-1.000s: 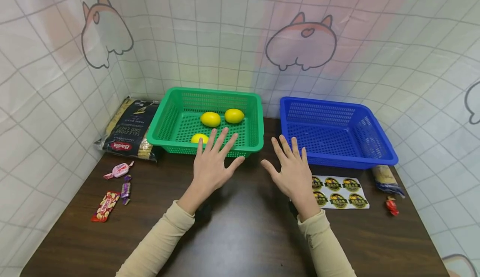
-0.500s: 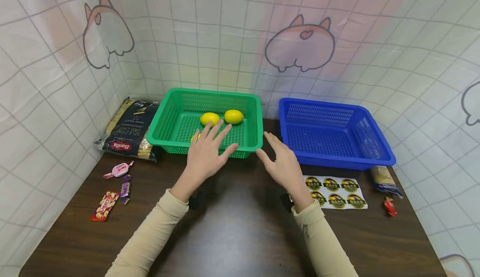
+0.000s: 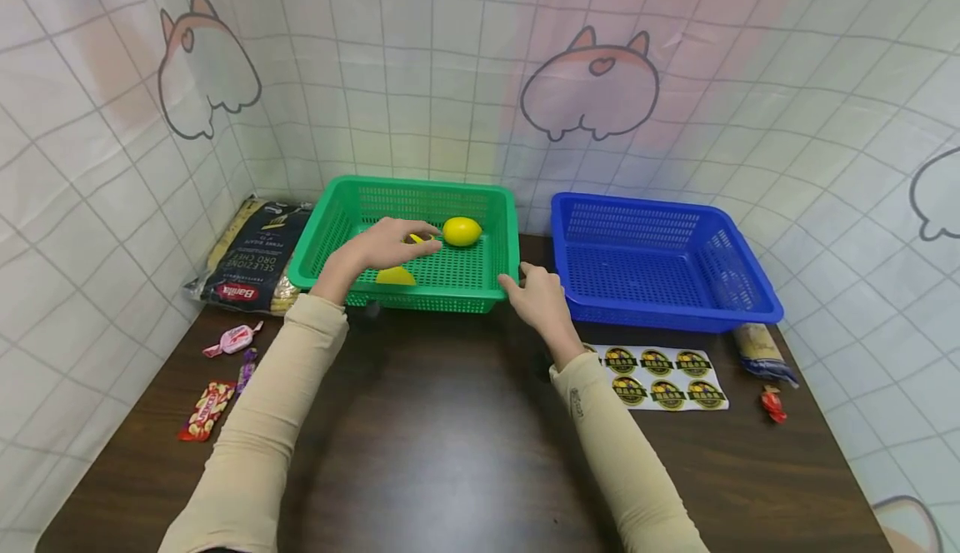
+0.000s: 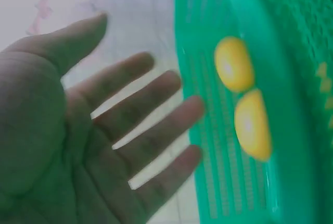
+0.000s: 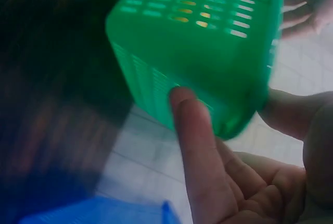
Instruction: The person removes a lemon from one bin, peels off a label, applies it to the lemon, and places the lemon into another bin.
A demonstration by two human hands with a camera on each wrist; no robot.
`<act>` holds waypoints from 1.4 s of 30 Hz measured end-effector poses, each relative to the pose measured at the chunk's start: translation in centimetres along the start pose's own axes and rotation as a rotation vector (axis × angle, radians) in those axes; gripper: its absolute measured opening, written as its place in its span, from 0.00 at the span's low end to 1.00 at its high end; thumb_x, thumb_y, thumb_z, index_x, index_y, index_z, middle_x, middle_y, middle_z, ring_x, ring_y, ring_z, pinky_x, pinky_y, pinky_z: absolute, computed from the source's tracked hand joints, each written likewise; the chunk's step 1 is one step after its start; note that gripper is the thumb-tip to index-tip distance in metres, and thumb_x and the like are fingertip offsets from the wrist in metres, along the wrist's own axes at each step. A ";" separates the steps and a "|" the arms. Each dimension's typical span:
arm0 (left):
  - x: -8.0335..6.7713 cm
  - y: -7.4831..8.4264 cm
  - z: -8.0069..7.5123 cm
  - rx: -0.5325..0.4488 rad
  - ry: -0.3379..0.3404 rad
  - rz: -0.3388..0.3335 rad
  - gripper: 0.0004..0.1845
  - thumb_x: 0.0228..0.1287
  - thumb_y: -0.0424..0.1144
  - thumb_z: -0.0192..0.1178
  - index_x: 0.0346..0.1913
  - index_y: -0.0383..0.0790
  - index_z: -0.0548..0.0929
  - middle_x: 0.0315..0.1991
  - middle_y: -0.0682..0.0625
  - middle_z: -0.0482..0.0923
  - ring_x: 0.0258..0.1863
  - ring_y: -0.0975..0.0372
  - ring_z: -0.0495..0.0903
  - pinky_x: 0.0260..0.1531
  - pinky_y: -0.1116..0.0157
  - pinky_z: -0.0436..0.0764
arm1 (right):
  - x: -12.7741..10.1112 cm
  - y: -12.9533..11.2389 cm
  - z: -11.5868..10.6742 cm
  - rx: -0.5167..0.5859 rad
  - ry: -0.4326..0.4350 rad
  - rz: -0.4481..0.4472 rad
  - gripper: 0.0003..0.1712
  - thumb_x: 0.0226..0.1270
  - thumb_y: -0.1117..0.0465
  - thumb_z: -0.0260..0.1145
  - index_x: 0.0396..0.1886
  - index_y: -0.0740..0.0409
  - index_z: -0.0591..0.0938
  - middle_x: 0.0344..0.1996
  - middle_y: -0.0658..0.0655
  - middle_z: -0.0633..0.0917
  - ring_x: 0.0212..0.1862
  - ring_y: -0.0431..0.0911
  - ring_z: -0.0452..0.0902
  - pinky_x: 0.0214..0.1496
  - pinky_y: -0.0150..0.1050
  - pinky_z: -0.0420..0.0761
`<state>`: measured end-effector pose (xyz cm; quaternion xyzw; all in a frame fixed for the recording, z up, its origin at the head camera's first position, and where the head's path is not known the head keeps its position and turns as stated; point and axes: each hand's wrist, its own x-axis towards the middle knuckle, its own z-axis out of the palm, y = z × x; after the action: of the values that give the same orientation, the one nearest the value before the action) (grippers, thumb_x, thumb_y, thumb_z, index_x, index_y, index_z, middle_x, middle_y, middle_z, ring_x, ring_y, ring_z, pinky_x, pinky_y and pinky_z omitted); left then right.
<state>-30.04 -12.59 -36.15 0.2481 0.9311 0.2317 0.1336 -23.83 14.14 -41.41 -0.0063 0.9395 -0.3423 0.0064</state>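
Lemons, three of them, lie in the green basket (image 3: 408, 241) at the rear of the surface (image 3: 465, 436), left of its middle: one (image 3: 461, 231) toward the back wall, one (image 3: 395, 276) close against the front wall, and a third (image 3: 415, 239) almost hidden under my left hand (image 3: 386, 245). That hand hangs over the basket floor with its fingers (image 4: 151, 146) loose and spread, closed on nothing; the left wrist view shows the palm open and two lemons just beyond the fingertips. My right hand (image 3: 542, 303) is at the basket's front right corner, one finger (image 5: 195, 130) laid flat against the mesh wall and the thumb near the corner, touching rather than gripping as far as I can see.

To do this well, I judge I should press that corner firmly enough that the light basket cannot slide toward the blue basket (image 3: 660, 266) beside it. My left fingers should come down over the half-hidden lemon from above, wrapping round its widest part rather than nipping an end, since a smooth round fruit will squirt out of a shallow pinch. I should also lift clear of the rim before moving sideways, and avoid nudging the rear lemon into a roll.
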 end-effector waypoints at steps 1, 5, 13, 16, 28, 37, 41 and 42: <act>0.5 -0.5 -0.4 0.007 -0.040 -0.011 0.29 0.75 0.56 0.49 0.71 0.45 0.70 0.69 0.41 0.73 0.65 0.47 0.74 0.65 0.46 0.74 | 0.2 0.1 0.2 0.002 0.002 0.004 0.37 0.73 0.44 0.59 0.72 0.65 0.68 0.48 0.64 0.89 0.51 0.55 0.86 0.64 0.56 0.78; 2.1 -2.0 -1.6 0.055 -0.205 -0.082 0.31 0.74 0.56 0.51 0.73 0.45 0.68 0.73 0.41 0.68 0.72 0.46 0.67 0.70 0.44 0.68 | 0.6 0.2 0.4 0.040 -0.017 0.037 0.37 0.72 0.47 0.61 0.72 0.63 0.68 0.33 0.61 0.91 0.38 0.50 0.89 0.54 0.52 0.84; 4.3 -4.2 -2.9 0.014 -0.442 -0.199 0.32 0.75 0.50 0.54 0.75 0.41 0.62 0.77 0.38 0.59 0.75 0.44 0.62 0.74 0.46 0.66 | 0.8 0.0 0.3 0.086 -0.032 0.062 0.35 0.72 0.47 0.63 0.71 0.62 0.70 0.34 0.60 0.91 0.36 0.48 0.89 0.39 0.41 0.85; 4.6 -4.8 -2.7 -0.041 -0.475 -0.263 0.34 0.73 0.47 0.58 0.76 0.41 0.62 0.77 0.39 0.59 0.75 0.45 0.62 0.75 0.47 0.64 | 0.8 0.0 0.5 0.081 -0.025 0.071 0.35 0.71 0.47 0.63 0.71 0.61 0.70 0.35 0.59 0.91 0.36 0.47 0.89 0.36 0.39 0.84; 5.5 -5.6 -1.0 0.051 -0.668 -0.352 0.35 0.71 0.48 0.60 0.77 0.48 0.61 0.79 0.41 0.55 0.77 0.48 0.58 0.74 0.52 0.67 | 0.8 0.3 0.3 0.068 -0.019 0.091 0.40 0.71 0.43 0.63 0.73 0.60 0.67 0.36 0.58 0.91 0.39 0.48 0.89 0.52 0.50 0.85; 5.8 -5.6 -1.1 0.257 -0.758 -0.301 0.26 0.71 0.54 0.58 0.67 0.50 0.75 0.67 0.45 0.71 0.65 0.52 0.69 0.66 0.54 0.73 | 0.7 0.1 0.4 0.048 -0.028 0.106 0.39 0.71 0.42 0.62 0.74 0.56 0.67 0.37 0.57 0.91 0.40 0.48 0.88 0.48 0.49 0.84; 6.0 -5.9 -1.0 0.254 -0.653 -0.422 0.29 0.65 0.62 0.60 0.59 0.44 0.79 0.56 0.45 0.75 0.53 0.56 0.73 0.54 0.61 0.77 | 0.7 0.1 0.4 0.022 -0.028 0.113 0.39 0.70 0.40 0.61 0.74 0.54 0.67 0.35 0.55 0.91 0.39 0.47 0.87 0.45 0.48 0.84; 6.0 -6.0 -1.0 0.238 -0.614 -0.455 0.30 0.63 0.64 0.61 0.57 0.44 0.79 0.54 0.47 0.75 0.49 0.58 0.73 0.50 0.62 0.77 | 0.7 0.2 0.3 0.015 -0.025 0.112 0.40 0.70 0.40 0.61 0.74 0.54 0.67 0.34 0.54 0.91 0.39 0.47 0.87 0.44 0.48 0.84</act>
<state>-37.81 -14.44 -39.07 0.1070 0.8993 0.0016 0.4241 -24.57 14.04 -41.77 0.0423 0.9357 -0.3482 0.0374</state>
